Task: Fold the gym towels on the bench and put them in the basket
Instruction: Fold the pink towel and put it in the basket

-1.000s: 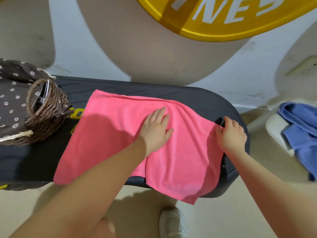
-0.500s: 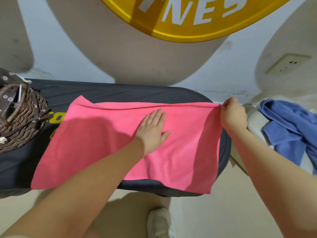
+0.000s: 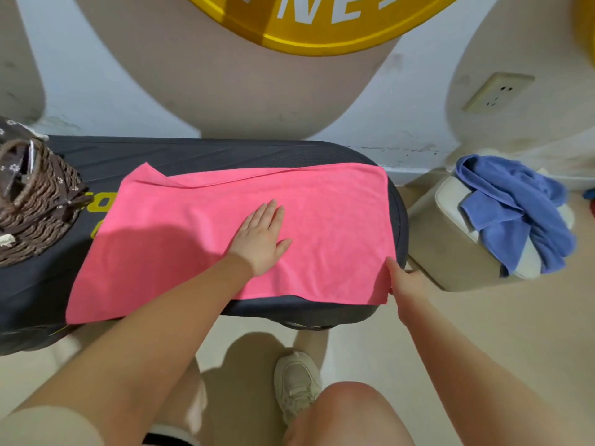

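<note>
Two towels in view: one pink towel (image 3: 206, 233) spread flat on dark counter (image 3: 225, 152), one blue towel (image 3: 515, 207) heaped on cream stool (image 3: 450, 252) at right. One wicker basket (image 3: 35, 204) at counter's left end. Left hand (image 3: 260, 239) flat, fingers straight, pressing pink towel's middle. Right hand (image 3: 407, 281) pinches its near right corner.

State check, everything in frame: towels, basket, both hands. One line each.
pink towel: spread flat along the bench, far left corner turned over, not yet folded
blue towel: crumpled on a beige stool, off the bench
wicker basket: on the bench's left end, contents unclear
left hand: flat, pressing the pink towel
right hand: pinches the towel's near right corner
</note>
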`<state>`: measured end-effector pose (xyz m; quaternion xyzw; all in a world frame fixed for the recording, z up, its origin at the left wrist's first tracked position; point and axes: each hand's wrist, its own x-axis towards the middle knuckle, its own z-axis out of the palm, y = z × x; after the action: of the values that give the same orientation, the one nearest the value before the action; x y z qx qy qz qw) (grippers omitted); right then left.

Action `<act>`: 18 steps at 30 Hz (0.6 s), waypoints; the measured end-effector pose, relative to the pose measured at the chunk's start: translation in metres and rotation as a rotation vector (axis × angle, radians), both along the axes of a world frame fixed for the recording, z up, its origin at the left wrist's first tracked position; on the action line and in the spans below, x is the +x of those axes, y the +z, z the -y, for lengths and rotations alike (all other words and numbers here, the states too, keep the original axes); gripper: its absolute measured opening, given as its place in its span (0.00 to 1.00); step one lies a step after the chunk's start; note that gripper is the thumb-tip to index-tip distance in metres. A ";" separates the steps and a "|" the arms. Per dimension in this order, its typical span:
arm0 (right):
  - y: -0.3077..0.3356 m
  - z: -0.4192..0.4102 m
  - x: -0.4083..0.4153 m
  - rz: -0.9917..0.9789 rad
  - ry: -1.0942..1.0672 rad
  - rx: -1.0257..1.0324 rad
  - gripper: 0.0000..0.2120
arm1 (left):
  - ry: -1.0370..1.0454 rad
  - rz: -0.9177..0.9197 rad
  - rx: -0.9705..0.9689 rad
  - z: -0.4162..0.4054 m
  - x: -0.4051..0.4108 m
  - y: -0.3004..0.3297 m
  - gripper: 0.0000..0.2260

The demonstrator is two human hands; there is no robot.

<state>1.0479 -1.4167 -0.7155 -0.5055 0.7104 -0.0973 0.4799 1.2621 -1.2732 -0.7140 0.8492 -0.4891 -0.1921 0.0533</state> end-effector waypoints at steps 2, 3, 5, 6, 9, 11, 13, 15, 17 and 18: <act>-0.002 -0.010 -0.006 0.017 0.007 -0.002 0.16 | 0.023 -0.014 -0.018 -0.005 -0.003 0.000 0.29; -0.004 -0.013 -0.008 0.025 0.021 -0.008 0.19 | 0.030 -0.017 -0.024 -0.008 -0.004 0.000 0.29; -0.002 -0.018 -0.009 0.054 0.051 0.012 0.16 | 0.020 -0.013 -0.033 -0.012 -0.006 0.001 0.29; -0.002 -0.019 -0.010 0.049 0.074 0.012 0.13 | 0.010 -0.009 -0.032 -0.014 -0.007 0.002 0.29; 0.001 -0.016 -0.016 -0.103 0.145 -0.086 0.05 | 0.006 -0.010 -0.029 -0.018 -0.006 0.003 0.29; 0.002 -0.013 -0.021 -0.268 0.177 -0.108 0.05 | 0.015 -0.024 -0.021 -0.023 -0.005 0.003 0.29; 0.009 -0.015 -0.016 -0.445 0.209 -0.157 0.13 | 0.035 -0.027 -0.033 -0.029 -0.002 0.003 0.29; 0.023 -0.022 0.007 -0.455 0.282 -0.321 0.18 | 0.073 -0.014 -0.032 -0.038 0.003 0.006 0.29; 0.037 -0.035 0.046 -0.321 0.485 -0.501 0.18 | 0.142 -0.012 -0.017 -0.050 0.011 0.007 0.28; 0.039 -0.042 0.069 -0.242 0.618 -0.557 0.16 | 0.189 -0.024 -0.014 -0.058 0.016 0.009 0.28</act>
<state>1.1164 -1.3746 -0.6763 -0.8123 0.5235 -0.0772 0.2451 1.2785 -1.2152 -0.7046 0.8888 -0.4073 -0.1929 0.0829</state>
